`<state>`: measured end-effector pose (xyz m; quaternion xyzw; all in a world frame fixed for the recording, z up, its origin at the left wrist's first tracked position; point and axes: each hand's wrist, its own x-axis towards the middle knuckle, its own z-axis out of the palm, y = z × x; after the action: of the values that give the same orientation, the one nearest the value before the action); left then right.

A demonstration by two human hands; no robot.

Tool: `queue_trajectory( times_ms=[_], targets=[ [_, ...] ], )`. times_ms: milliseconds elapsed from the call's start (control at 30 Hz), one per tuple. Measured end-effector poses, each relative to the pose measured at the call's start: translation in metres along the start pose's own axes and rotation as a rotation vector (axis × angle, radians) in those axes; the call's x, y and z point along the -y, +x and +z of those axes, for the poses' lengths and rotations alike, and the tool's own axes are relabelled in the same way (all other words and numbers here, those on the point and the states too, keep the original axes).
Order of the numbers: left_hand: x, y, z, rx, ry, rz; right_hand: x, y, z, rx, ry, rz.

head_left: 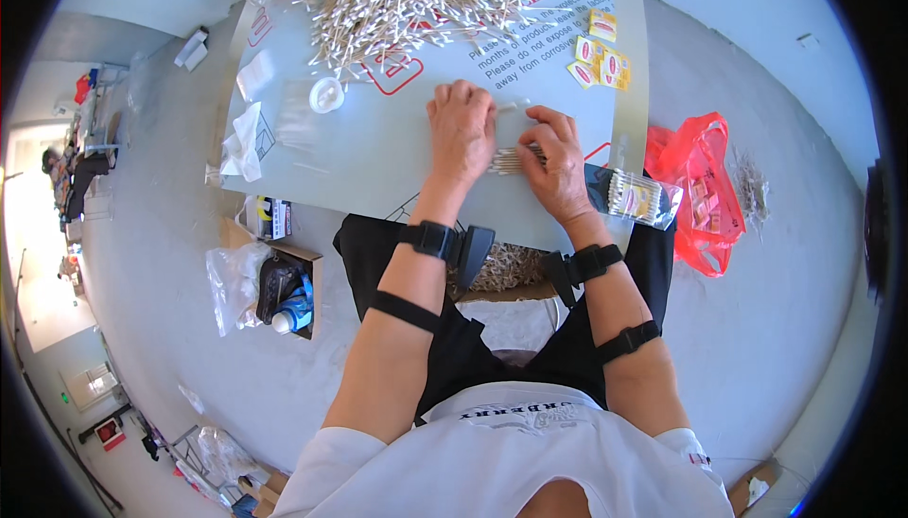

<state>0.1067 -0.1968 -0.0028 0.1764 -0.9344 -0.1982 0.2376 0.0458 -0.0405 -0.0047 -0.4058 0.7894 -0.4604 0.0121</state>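
A large loose heap of cotton swabs [397,7] covers the far part of the table. My left hand [462,135] rests near the table's middle with its fingers curled down; what they hold, if anything, is hidden. Just to the right, my right hand [560,166] is closed over a small row of cotton swabs [509,161], whose ends stick out toward the left hand. Between the fingertips of both hands lies a small, blurred white piece [514,105]. By my right wrist, a filled clear packet of swabs [636,198] sits at the table's near right edge.
Small yellow cards [605,64] lie at the right. Left of my hands are a round white container [326,94], clear plastic sleeves [301,125] and a white tissue [244,142]. A red bag [705,196] and a carton with a bottle [295,305] flank the table.
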Motion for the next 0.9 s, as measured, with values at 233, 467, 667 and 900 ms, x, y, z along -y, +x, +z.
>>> queue_trajectory(
  times_ms=[233, 467, 667, 900],
  targets=[
    [-0.052, -0.058, -0.003, 0.128, -0.039, 0.062, 0.014, -0.026, -0.007, -0.389, 0.425, 0.292],
    [-0.059, -0.054, -0.004, 0.494, 0.124, 0.171, 0.014, -0.042, -0.008, -0.462, 0.686, 0.418],
    [-0.055, -0.047, 0.004, 0.385, 0.087, 0.177, 0.01, -0.032, -0.007, -0.531, 0.73, 0.42],
    [-0.061, -0.045, 0.02, -0.145, -0.955, -0.297, -0.001, -0.023, 0.002, -0.504, 0.795, 0.429]
  ],
)
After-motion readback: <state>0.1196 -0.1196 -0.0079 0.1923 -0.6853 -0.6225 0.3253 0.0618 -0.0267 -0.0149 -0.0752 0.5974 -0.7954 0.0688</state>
